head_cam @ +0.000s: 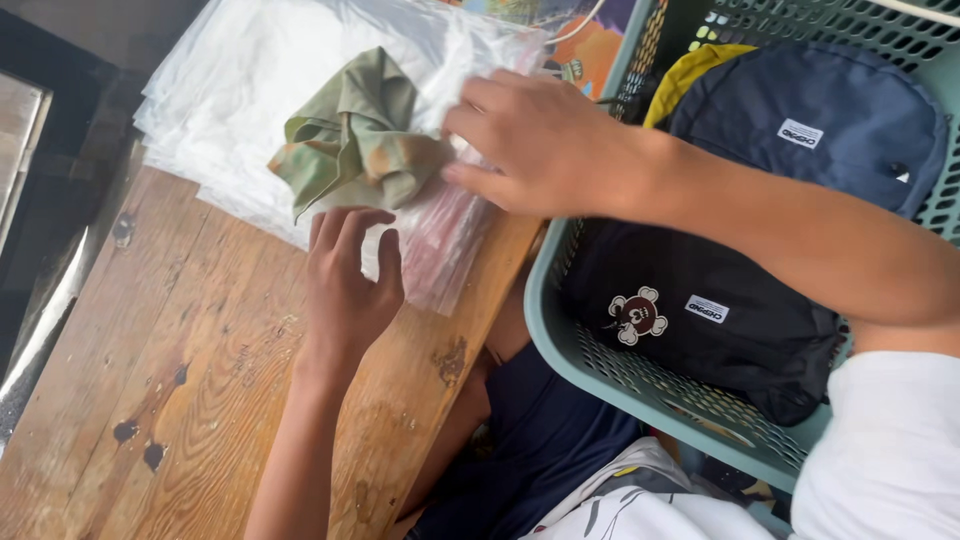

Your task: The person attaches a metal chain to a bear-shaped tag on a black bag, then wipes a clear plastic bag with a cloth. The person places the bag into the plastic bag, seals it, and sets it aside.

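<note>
A crumpled green camouflage cloth [352,140] lies on a stack of clear plastic bags [250,80] on a wooden table [180,380]. My right hand [540,145] reaches across from the right, its fingertips touching the cloth's right edge and the plastic beneath. My left hand [348,280] rests just below the cloth, fingers curled up against the edge of the plastic bags, holding nothing that I can make out.
A teal plastic basket [560,340] stands to the right of the table, holding dark navy bags [810,120] with white labels and a yellow piece. Dark fabric and white cloth lie below the basket. A dark metal edge borders the table's left.
</note>
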